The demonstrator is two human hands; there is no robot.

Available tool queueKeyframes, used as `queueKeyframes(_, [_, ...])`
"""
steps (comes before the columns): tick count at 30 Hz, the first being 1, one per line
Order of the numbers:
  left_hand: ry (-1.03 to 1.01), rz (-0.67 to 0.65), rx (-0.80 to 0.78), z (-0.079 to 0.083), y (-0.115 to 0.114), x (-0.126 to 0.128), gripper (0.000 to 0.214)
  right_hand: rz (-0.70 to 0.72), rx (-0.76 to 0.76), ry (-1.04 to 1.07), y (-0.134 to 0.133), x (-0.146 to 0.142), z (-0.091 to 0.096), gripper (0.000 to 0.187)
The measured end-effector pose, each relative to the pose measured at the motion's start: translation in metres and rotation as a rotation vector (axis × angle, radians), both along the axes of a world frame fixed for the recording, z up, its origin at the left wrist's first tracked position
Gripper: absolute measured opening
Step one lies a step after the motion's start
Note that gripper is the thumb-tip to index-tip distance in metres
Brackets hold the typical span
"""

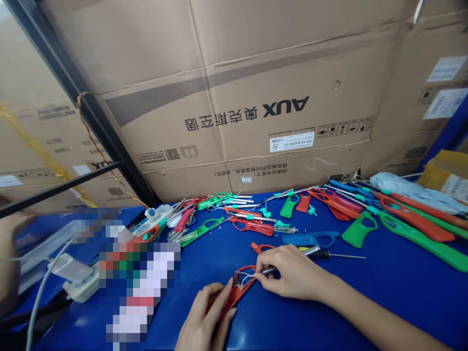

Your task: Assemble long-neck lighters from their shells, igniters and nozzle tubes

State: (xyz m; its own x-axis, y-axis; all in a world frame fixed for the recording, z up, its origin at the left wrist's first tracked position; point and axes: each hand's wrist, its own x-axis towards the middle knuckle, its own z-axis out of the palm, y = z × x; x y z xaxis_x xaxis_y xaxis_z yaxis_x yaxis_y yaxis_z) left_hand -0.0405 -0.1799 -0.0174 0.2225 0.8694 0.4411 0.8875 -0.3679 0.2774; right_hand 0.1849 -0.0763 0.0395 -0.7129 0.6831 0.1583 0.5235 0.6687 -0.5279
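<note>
My left hand (206, 314) is closed around a red lighter casing (239, 292), pressing its long body near the blue table. White wires (246, 280) loop out of the casing's ring-shaped end. The fingertips of my right hand (288, 270) pinch a white wire there. A slim metal piece (313, 251) also runs through the right hand; its kind is partly hidden by the fingers. Just beyond that hand lie another red casing part (261, 247), a blue casing (310, 239) and a screwdriver (347, 256) with its handle partly covered.
Several red and green casings (252, 226), metal tubes and wires lie along the back of the blue table (278, 321). More long casings (420, 239) are piled at right. Power strips (82, 287) and another person's arm (9, 243) are at left. Cardboard (234, 122) stands behind.
</note>
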Motion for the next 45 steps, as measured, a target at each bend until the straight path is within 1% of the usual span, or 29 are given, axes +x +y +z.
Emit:
queueKeyframes(6, [0.061, -0.009, -0.054, 0.004, 0.000, 0.002, 0.035, 0.023, 0.022, -0.028, 0.002, 0.000, 0.002, 0.013])
queueKeyframes(12, [0.071, -0.018, -0.025, 0.010, 0.000, 0.006, 0.034, 0.034, 0.055, -0.017, 0.003, 0.003, 0.003, 0.015])
queueKeyframes(15, [0.068, -0.009, -0.007, 0.008, -0.001, 0.006, 0.035, 0.046, 0.056, -0.023, 0.003, 0.003, 0.004, 0.015])
queueKeyframes(22, [0.032, 0.005, 0.057, -0.002, -0.001, 0.003, 0.034, 0.062, 0.047, 0.001, 0.000, 0.003, 0.006, 0.014])
queueKeyframes(26, [0.054, -0.002, 0.044, -0.001, -0.001, 0.003, 0.035, 0.055, 0.059, -0.011, -0.001, 0.003, 0.006, 0.012])
queueKeyframes(30, [0.092, -0.017, 0.028, 0.001, 0.001, 0.002, 0.036, 0.059, 0.058, 0.002, 0.000, 0.003, 0.005, 0.014])
queueKeyframes(36, [0.135, -0.062, 0.031, -0.003, 0.004, -0.001, 0.040, 0.069, 0.131, -0.019, 0.005, 0.004, 0.004, 0.014])
queueKeyframes(41, [0.126, -0.071, -0.006, -0.005, 0.004, 0.000, 0.048, 0.075, 0.096, -0.005, 0.007, 0.005, 0.003, 0.012])
queueKeyframes(45, [0.108, -0.072, -0.026, -0.004, 0.003, -0.001, 0.050, 0.084, 0.074, 0.010, 0.008, 0.006, 0.000, 0.011])
